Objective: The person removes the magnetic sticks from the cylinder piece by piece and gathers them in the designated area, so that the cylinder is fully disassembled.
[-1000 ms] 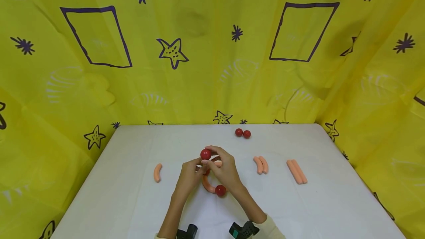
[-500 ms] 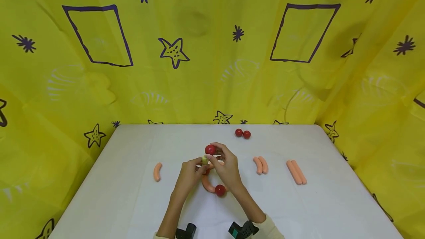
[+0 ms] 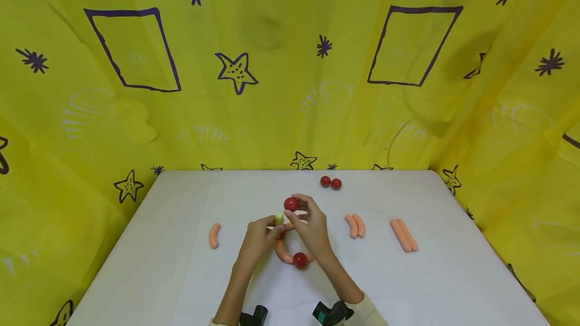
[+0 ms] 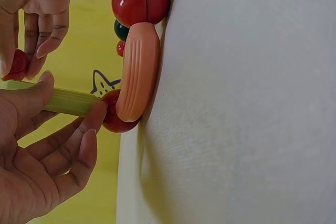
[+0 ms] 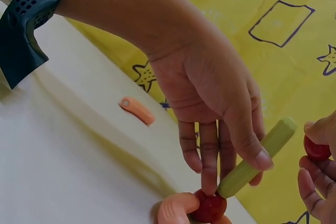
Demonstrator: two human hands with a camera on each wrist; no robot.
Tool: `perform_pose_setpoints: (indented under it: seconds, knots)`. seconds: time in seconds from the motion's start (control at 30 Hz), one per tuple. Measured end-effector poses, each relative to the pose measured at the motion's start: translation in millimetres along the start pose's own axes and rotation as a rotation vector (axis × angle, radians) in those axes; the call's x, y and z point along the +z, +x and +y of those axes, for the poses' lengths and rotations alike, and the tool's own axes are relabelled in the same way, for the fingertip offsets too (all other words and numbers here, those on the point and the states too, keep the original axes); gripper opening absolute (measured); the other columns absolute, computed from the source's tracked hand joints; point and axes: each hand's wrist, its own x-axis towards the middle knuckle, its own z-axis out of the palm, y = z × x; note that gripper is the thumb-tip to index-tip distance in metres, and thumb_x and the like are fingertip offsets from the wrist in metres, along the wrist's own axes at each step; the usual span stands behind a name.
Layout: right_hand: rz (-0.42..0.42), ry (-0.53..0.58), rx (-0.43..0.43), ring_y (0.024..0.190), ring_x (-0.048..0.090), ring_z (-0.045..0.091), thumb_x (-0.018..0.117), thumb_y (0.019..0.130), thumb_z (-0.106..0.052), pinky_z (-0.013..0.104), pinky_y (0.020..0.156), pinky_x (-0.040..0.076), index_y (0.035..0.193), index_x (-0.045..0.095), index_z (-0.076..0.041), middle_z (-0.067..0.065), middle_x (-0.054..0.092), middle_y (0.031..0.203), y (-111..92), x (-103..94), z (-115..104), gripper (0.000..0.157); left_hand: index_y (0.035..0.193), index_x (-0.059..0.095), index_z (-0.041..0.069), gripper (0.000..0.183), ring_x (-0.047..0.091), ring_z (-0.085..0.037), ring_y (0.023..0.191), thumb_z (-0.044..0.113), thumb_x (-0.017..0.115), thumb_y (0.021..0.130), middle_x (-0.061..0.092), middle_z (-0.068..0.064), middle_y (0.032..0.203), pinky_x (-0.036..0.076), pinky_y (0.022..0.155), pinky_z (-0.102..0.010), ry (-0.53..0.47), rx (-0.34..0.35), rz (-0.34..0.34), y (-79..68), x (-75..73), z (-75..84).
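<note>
My left hand (image 3: 260, 235) pinches a light green ribbed stick (image 3: 279, 219) between thumb and fingers. The stick stands up from a red ball (image 4: 122, 123) in a ring on the table. That ring has orange curved sticks (image 3: 283, 252), joined by red balls, with another red ball (image 3: 300, 260) at its near side. My right hand (image 3: 312, 228) holds a loose red ball (image 3: 290, 204) in its fingertips, up and to the right of the green stick's top and apart from it. A dark green ball (image 4: 122, 30) shows behind the ring in the left wrist view.
Two red balls (image 3: 331, 183) lie near the table's back edge. To the right are two orange curved sticks (image 3: 356, 226) and two straight orange sticks (image 3: 404, 235). One orange curved stick (image 3: 214, 235) lies left. A yellow patterned curtain (image 3: 272, 114) surrounds the white table (image 3: 181, 275).
My right hand has moved up and right with its red ball, away from the green stick, whose top end now shows. The left hand has stayed nearly still.
</note>
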Motion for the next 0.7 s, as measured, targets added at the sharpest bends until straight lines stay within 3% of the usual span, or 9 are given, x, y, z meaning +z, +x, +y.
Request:
perform_pose_setpoints:
  seconds: [0.23, 0.47, 0.7]
  knots:
    - [0.096, 0.012, 0.094, 0.102, 0.065, 0.029, 0.075, 0.085, -0.007, 0.017, 0.076, 0.053, 0.123, 0.059, -0.001, 0.016, 0.064, 0.118, 13.8, -9.8, 39.5, 0.042, 0.097, 0.071, 0.008, 0.012, 0.071, -0.016, 0.08, 0.017, 0.065, 0.093, 0.074, -0.01, 0.099, 0.051, 0.064, -0.023, -0.044, 0.009, -0.014, -0.5, -0.9, -0.8]
    - [0.24, -0.083, 0.192, 0.103, 0.065, 0.031, 0.077, 0.083, -0.01, 0.012, 0.074, 0.05, 0.12, 0.061, -0.003, 0.019, 0.066, 0.115, 32.4, -43.7, 57.8, 0.041, 0.101, 0.071, 0.006, 0.013, 0.068, -0.014, 0.074, 0.015, 0.064, 0.093, 0.073, -0.013, 0.103, 0.045, 0.055, -0.02, -0.039, 0.002, -0.037, 0.2, -0.1, 0.3]
    - [0.219, -0.208, 0.357, 0.104, 0.063, 0.031, 0.076, 0.085, -0.013, 0.014, 0.076, 0.049, 0.12, 0.061, -0.001, 0.022, 0.066, 0.115, 57.2, -78.3, 84.5, 0.04, 0.102, 0.071, 0.006, 0.014, 0.067, -0.014, 0.075, 0.016, 0.064, 0.094, 0.073, -0.011, 0.103, 0.046, 0.058, -0.021, -0.032, -0.017, -0.031, -0.2, -2.4, 1.2]
